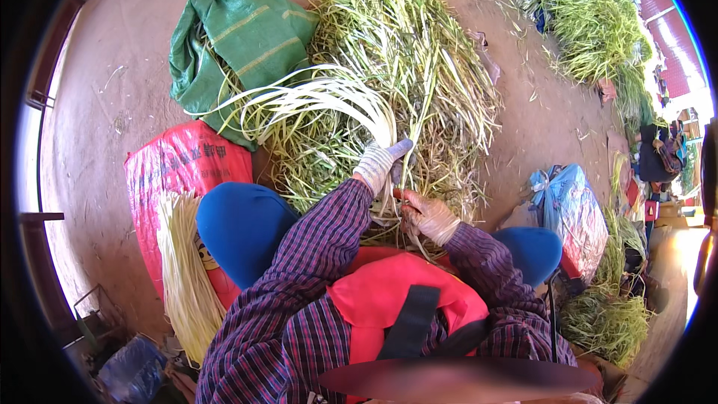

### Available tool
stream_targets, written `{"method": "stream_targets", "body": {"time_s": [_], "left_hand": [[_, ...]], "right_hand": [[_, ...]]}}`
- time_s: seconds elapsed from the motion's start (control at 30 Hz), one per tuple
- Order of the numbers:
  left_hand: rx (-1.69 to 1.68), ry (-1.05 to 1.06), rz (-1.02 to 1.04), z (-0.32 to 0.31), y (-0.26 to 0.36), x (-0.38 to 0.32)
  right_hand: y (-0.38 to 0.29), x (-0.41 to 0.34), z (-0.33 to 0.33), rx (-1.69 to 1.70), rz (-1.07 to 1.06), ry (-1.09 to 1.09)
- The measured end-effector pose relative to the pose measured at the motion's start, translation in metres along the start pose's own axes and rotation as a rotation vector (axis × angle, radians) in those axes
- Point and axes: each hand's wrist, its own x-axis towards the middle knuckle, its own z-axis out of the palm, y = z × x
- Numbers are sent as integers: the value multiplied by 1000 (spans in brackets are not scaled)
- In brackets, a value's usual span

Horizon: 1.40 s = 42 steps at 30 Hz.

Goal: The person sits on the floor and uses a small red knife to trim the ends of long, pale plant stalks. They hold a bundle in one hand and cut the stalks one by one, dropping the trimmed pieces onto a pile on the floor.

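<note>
My left hand (381, 163), in a white and grey knitted glove, is closed around a bundle of long pale stalks (342, 98). Their loose ends arch away to the upper left. Against its thumb rests a greener leafy stalk (418, 123). My right hand (432, 216), in a thin translucent covering, pinches the lower part of that stalk just below the left hand; its fingertips look orange. Both hands are over a large heap of green and yellowish leafy stalks (392, 28) in front of my knees. What lies beneath my fingers is partly hidden.
A green woven sack (247, 39) borders the heap. Beside my left knee, a bundle of pale stalks (185, 275) lies on a red woven sack (185, 151). Another green heap (589, 22), a blue-and-red bag (572, 224) and a person (662, 151) are at right.
</note>
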Motion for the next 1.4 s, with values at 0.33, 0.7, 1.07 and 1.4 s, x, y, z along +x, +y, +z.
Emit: {"method": "stream_targets", "body": {"time_s": [0.33,0.7,1.07,1.4], "left_hand": [[32,-125,392,12,27,-45],[73,-48,399,7,24,-46],[342,119,515,5,0,-25],[-41,130,329,6,10,-30]], "right_hand": [[-35,38,-51,1050,-142,240],[-23,56,-34,1339,-50,344],[-18,71,-28,1392,38,422],[-27,69,-16,1704,-261,392]]}}
